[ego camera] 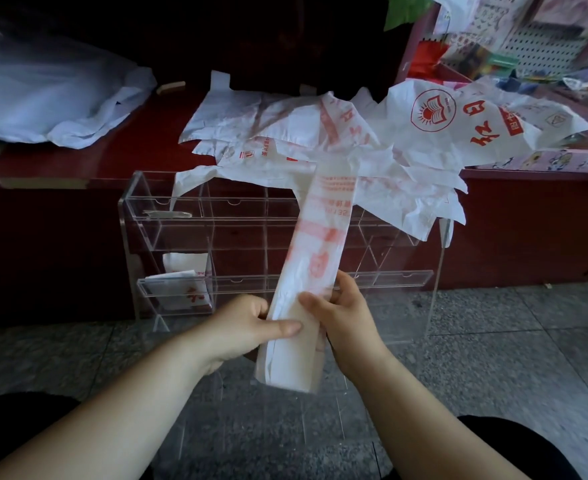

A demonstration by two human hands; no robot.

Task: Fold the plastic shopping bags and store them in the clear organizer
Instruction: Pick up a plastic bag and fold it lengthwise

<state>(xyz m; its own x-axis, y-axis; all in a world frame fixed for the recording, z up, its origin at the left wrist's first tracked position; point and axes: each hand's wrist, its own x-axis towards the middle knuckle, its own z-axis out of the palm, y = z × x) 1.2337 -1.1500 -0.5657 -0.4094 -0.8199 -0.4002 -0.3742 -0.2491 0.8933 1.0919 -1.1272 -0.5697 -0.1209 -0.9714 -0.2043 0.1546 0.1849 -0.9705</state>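
Mid-fold: your L hand [247,323] + R hand [344,317] both pinch the bag strip [316,244] (blurred, prob. lengthwise-folded); next, fold its 12 o'clock end down.

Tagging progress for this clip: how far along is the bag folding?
Done: folded bags sit in the lower-left compartment of the clear organizer. In hand: the left hand and right hand grip one bag folded into a long strip, not yet folded small. Left: the pile of loose bags on the red counter; most compartments look empty.
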